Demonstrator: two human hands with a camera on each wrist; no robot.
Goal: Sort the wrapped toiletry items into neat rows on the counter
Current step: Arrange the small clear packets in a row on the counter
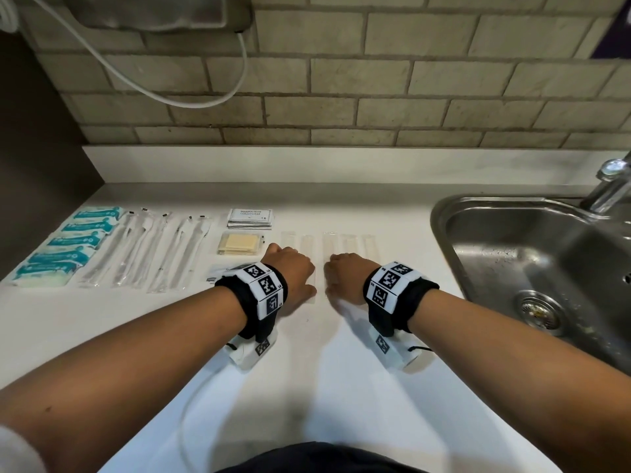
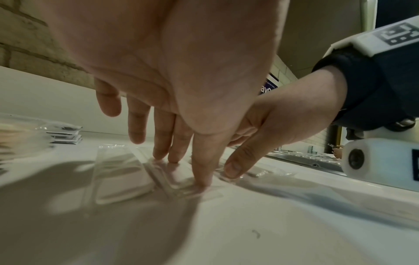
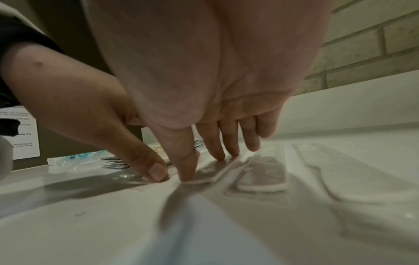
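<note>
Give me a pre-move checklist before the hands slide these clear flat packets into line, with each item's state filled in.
1. Left hand touches a clear packet, fingertips down on it: ok.
2. Right hand touches the neighbouring packet, fingertips and thumb down on it: ok.
3. Packets lie flat on the counter, none lifted: ok.
4. Row is even: far ends of the clear packets are staggered in the head view: not ok.
5. Sink lies just beyond the rightmost packet; gap remains: ok.
6. Near ends aligned: hidden under the hands: cannot tell.
</note>
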